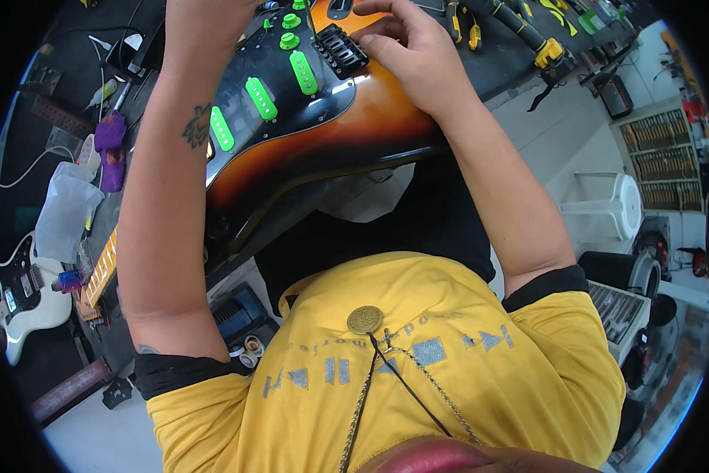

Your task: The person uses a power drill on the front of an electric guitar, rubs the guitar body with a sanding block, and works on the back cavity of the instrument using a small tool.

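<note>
A sunburst electric guitar lies on the dark workbench in front of me, its neck pointing to the lower left. Its black pickguard carries bright green pickups and green knobs. At the black bridge, my right hand rests with fingers curved and apart, the thumb by the bridge's right edge. A thin upright rod stands at the bridge's upper left; its top is out of view. My left hand reaches over the knob side, with its fingers cut off by the upper edge.
Yellow-and-black hand tools lie on the bench at the upper right. A purple cloth, a plastic bag and cables are on the left. A white guitar lies further left. A white stool stands at the right.
</note>
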`<act>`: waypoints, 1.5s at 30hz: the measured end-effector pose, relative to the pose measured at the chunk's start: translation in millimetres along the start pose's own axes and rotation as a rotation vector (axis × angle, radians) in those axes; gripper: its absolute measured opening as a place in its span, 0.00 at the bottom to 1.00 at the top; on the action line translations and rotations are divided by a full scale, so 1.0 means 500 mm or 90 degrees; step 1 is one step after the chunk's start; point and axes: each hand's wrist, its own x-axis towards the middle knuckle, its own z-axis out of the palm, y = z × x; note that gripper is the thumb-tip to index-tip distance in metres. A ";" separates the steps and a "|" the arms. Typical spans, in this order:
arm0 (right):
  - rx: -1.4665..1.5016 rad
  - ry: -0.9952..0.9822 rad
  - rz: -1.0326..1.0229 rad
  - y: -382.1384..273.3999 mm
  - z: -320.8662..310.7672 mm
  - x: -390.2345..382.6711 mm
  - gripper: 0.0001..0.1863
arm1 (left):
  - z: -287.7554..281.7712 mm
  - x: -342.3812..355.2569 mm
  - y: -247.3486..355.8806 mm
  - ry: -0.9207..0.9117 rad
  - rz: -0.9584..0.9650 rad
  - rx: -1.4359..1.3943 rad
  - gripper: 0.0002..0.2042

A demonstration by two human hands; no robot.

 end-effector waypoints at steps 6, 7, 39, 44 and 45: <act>-0.009 -0.003 0.005 -0.002 -0.003 0.000 0.20 | -0.011 -0.001 0.007 -0.033 0.012 -0.025 0.06; -0.009 -0.003 0.005 -0.002 -0.003 -0.001 0.20 | -0.007 -0.001 0.010 -0.033 0.012 -0.025 0.06; -0.002 0.005 0.010 0.000 0.001 0.000 0.19 | 0.025 -0.020 -0.006 0.009 0.030 0.013 0.08; -0.005 -0.001 0.010 -0.004 -0.002 0.000 0.19 | 0.024 -0.021 0.009 -0.003 -0.003 0.034 0.09; -0.014 -0.002 0.004 -0.005 -0.002 0.000 0.19 | 0.026 -0.023 0.009 0.010 0.010 0.032 0.09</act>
